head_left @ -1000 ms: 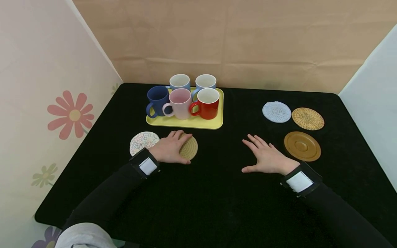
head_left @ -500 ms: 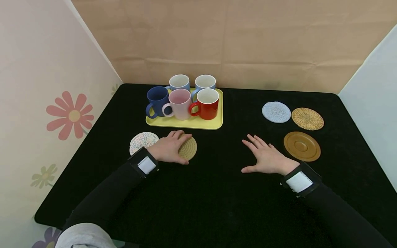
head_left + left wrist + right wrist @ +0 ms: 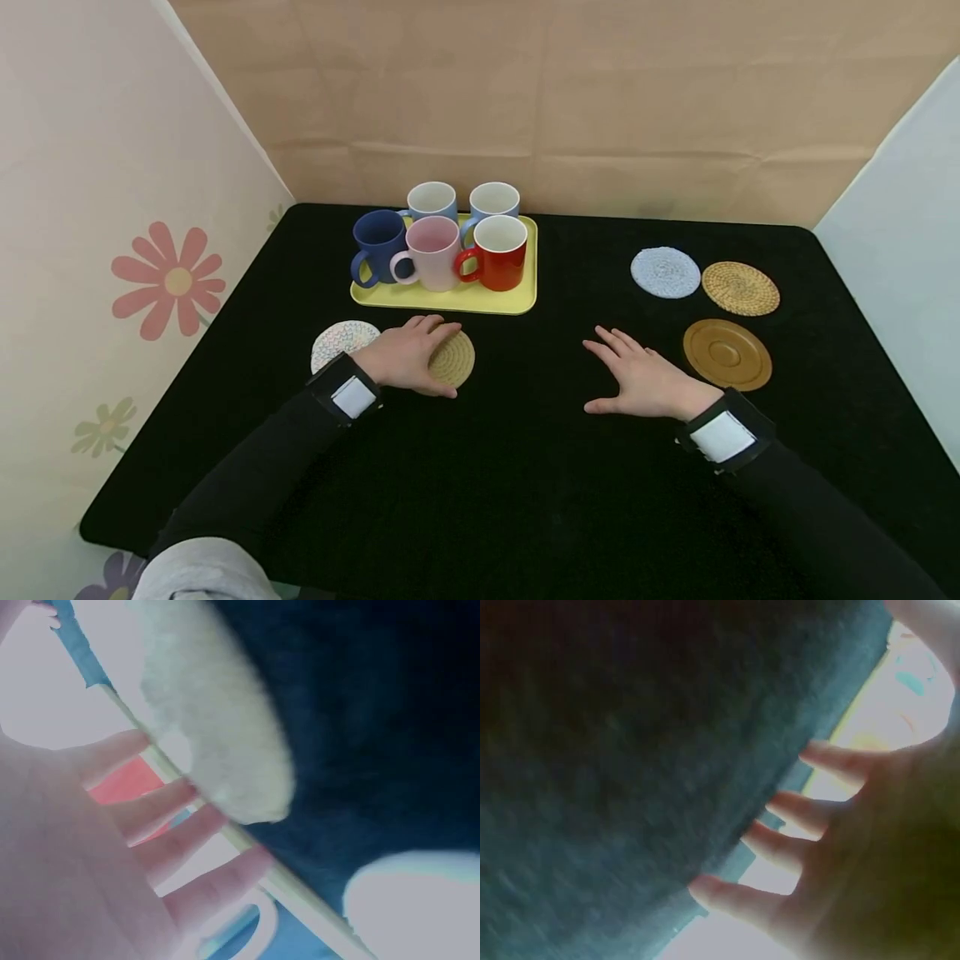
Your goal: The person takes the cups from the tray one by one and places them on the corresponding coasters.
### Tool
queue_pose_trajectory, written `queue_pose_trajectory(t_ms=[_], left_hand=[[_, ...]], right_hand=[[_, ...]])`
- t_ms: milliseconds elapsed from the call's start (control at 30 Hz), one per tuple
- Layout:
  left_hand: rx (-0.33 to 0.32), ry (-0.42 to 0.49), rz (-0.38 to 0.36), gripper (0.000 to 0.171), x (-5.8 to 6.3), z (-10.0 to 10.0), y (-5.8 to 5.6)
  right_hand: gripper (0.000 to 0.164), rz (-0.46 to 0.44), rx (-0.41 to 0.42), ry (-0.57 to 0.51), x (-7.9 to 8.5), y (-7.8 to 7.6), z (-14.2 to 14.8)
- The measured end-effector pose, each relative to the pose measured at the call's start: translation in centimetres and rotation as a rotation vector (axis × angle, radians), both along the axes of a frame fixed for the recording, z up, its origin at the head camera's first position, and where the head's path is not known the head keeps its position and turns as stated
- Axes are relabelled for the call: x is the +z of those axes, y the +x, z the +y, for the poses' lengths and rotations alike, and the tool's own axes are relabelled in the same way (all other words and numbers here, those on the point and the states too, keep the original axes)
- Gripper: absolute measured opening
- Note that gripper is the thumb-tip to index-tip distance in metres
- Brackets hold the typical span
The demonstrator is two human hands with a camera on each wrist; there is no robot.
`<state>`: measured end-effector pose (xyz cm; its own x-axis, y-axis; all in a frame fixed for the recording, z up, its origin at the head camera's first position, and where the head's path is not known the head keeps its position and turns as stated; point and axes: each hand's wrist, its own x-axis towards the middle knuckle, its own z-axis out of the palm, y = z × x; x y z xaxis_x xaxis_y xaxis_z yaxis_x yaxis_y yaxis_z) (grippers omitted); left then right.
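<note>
I see the left hand from its palm side, its four fingers straight and spread apart. A pale round coaster, fuzzy and seen on a slant, is by the fingertips, and from way over here I can't tell if they touch it. A long, light tray edge runs slantwise behind the fingers. Something red peeks out between two of them, and a curved white mug handle shows below. A bright white round thing sits bottom right, against the dark tabletop
</note>
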<state>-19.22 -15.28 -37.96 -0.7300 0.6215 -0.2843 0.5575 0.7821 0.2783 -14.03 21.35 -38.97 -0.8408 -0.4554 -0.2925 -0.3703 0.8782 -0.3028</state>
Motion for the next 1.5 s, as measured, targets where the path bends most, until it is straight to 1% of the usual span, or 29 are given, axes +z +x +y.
queue_pose_trajectory(t_ms=[100, 233, 300, 400, 533, 600, 733, 800, 900, 1000, 1133, 1333, 1500], left_hand=[[-0.018, 0.007, 0.017, 0.097, 0.3, 0.7, 0.2], [-0.062, 0.016, 0.027, 0.086, 0.7, 2.5, 0.5], [-0.081, -0.006, 0.012, 0.085, 0.8, 3.6, 0.6], [-0.12, -0.063, -0.01, 0.086, 0.7, 5.2, 0.7], [-0.183, -0.145, -0.008, 0.089, 0.3, 6.8, 0.7], [-0.199, -0.169, -0.009, 0.091, 0.2, 7.2, 0.7], [-0.203, -0.194, -0.017, 0.093, 0.2, 7.5, 0.5], [-0.198, -0.195, -0.024, 0.094, 0.2, 7.5, 0.5], [-0.191, -0.194, -0.031, 0.094, 0.3, 7.5, 0.5], [-0.184, -0.193, -0.026, 0.094, 0.3, 7.6, 0.5], [-0.176, -0.19, -0.021, 0.095, 0.1, 7.6, 0.4], [-0.167, -0.169, -0.051, 0.094, -0.1, 7.5, 0.7], [-0.172, -0.156, -0.054, 0.094, 0.1, 7.7, 0.7]], right_hand=[[0.086, -0.011, 0.007, -0.02, 0.7, -0.1, 0.4], [0.078, -0.022, -0.009, -0.057, 1.9, -0.3, 1.3], [0.076, -0.013, -0.019, -0.075, 2.4, -0.5, 2.1], [0.076, 0.008, -0.049, -0.084, 2.9, -0.8, 3.6], [0.076, 0.048, -0.115, -0.079, 2.9, -1.2, 6.2], [0.076, 0.081, -0.154, -0.058, 2.6, -1.3, 7.5], [0.078, 0.138, -0.23, -0.003, 1.9, -1.2, 9.4], [0.084, 0.139, -0.263, 0.009, 1.5, -1.1, 10.2], [0.096, 0.118, -0.302, 0.015, 1.0, -1.0, 11.2], [0.107, 0.075, -0.333, 0.012, 0.7, -0.8, 12.0], [0.114, 0.038, -0.347, -0.001, 0.4, -0.7, 12.6], [0.112, 0.044, -0.35, 0.004, 0.1, -0.4, 12.4], [0.11, 0.064, -0.363, 0.009, 0.2, -0.3, 12.5]])
